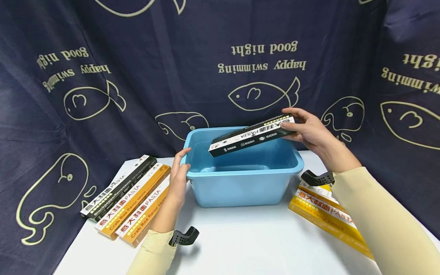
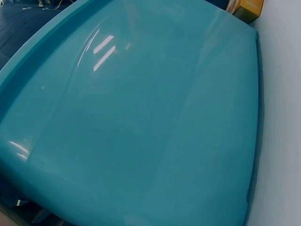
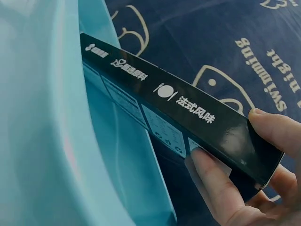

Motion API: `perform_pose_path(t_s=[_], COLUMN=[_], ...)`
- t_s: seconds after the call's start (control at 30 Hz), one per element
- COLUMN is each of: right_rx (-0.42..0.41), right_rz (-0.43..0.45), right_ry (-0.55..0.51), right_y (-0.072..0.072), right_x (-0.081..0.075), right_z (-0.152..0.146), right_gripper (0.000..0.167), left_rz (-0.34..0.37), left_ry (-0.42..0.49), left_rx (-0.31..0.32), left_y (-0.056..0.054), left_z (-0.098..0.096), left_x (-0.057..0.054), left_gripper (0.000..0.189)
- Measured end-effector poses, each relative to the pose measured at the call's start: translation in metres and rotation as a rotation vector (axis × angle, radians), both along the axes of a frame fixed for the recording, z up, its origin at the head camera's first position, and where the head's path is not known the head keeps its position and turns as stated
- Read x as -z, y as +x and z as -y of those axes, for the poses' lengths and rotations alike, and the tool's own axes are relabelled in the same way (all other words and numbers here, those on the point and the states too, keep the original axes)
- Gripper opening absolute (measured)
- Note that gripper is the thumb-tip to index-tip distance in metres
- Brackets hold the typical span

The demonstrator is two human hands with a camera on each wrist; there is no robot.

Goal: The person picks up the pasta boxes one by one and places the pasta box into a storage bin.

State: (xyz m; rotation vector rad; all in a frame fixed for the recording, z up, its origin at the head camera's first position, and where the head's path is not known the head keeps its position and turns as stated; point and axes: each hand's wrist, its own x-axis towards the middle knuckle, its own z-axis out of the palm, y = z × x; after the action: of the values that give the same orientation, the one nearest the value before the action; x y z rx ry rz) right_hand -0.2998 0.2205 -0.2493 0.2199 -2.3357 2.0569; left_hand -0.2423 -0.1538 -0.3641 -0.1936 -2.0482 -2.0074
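Gripping one end of a long black pasta box (image 1: 252,135), your right hand (image 1: 311,131) has its thumb on the top edge and its fingers (image 3: 211,183) curled under the printed side. You hold the box tilted over the blue tub (image 1: 240,187), its free end dipping lower toward the left, above the open mouth and not touching the floor of the tub. The box is slim, rectangular cardboard with a glossy black face, white lettering and a white strip along one side.

Your left hand (image 1: 178,173) rests on the tub's left rim, fingers fairly straight along the outside wall and the thumb at the lip, steadying rather than clenching. The tub is smooth, shiny plastic, rectangular with rounded corners and a rolled rim; the part of its inside that shows holds nothing. The left wrist view is filled by its curved wall with light streaks on it.

On the white bench (image 1: 240,244), to the left of the tub, three more slim boxes lie side by side at a slant: one black box (image 1: 118,189) farthest left, then two orange boxes (image 1: 137,206) marked Crab Roe flavor sauce. On the right, partly under your sleeve, lie yellow boxes (image 1: 319,212) stacked flat. Behind everything hangs a dark blue cloth (image 1: 206,57) with pale outlined fish and lettering, soft and creased.
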Motion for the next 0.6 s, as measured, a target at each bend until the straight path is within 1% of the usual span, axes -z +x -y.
perform_pose_path(t_s=[0.1, 0.23, 0.3, 0.6], right_rx=[-0.028, -0.067, -0.074, -0.114], right_rz=[0.021, 0.053, 0.063, 0.100], right_ry=[0.017, 0.014, 0.019, 0.019], right_y=[-0.003, -0.009, -0.012, -0.022], right_x=[0.001, 0.002, 0.003, 0.009], right_z=[0.005, 0.013, 0.018, 0.043], right_gripper=[0.055, 0.056, 0.056, 0.058], left_rz=[-0.002, -0.005, -0.004, -0.014], left_ry=[-0.001, 0.002, 0.002, 0.016], left_rx=[0.002, 0.010, 0.010, -0.021], left_y=[0.000, -0.001, -0.001, -0.002], left_z=[0.000, 0.000, 0.000, -0.002], left_x=[0.000, 0.000, 0.001, 0.003], left_gripper=[0.055, 0.054, 0.054, 0.052])
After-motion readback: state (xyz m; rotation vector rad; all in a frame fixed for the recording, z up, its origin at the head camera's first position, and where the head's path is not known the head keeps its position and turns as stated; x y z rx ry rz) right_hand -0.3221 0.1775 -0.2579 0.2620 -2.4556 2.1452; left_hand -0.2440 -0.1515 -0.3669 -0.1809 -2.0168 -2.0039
